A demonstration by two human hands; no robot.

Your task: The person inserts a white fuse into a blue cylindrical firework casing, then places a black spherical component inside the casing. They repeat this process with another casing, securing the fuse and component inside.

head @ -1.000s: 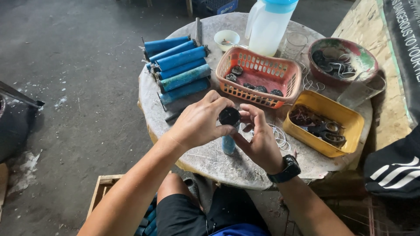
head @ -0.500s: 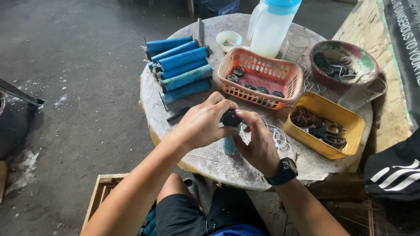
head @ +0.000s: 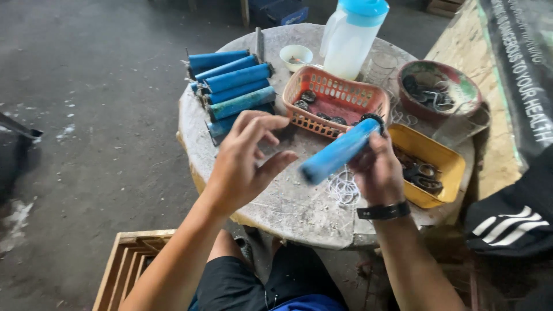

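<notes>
— What has changed since half a second ago?

— Both hands were bunched together over a small dark round part then. Now they are apart: the right hand [head: 377, 173] has its grip wrapped round a smooth blue plastic tube [head: 340, 151], lifted clear of the round, pale, scuffed stone counter [head: 276, 201] and tilted, its black ribbed cap end up toward the orange plastic lattice basket [head: 337, 99]. The left hand [head: 245, 161] has let go; its grip is spread, fingers loose, just left of the tube's lower end and not touching it.

— And around that basket?

— Left of it lies a stack of matching blue tubes [head: 233, 86], side by side. Behind it stand a translucent white jug with a blue lid [head: 351, 37] and a small white bowl [head: 296, 56]. Right of it sits a glossy yellow rectangular tray [head: 446, 161] with dark rings inside, and beyond that a round red-rimmed bowl [head: 461, 83]. Thin white rubber bands [head: 344, 187] lie on the counter in front of the basket, under the tube.
</notes>
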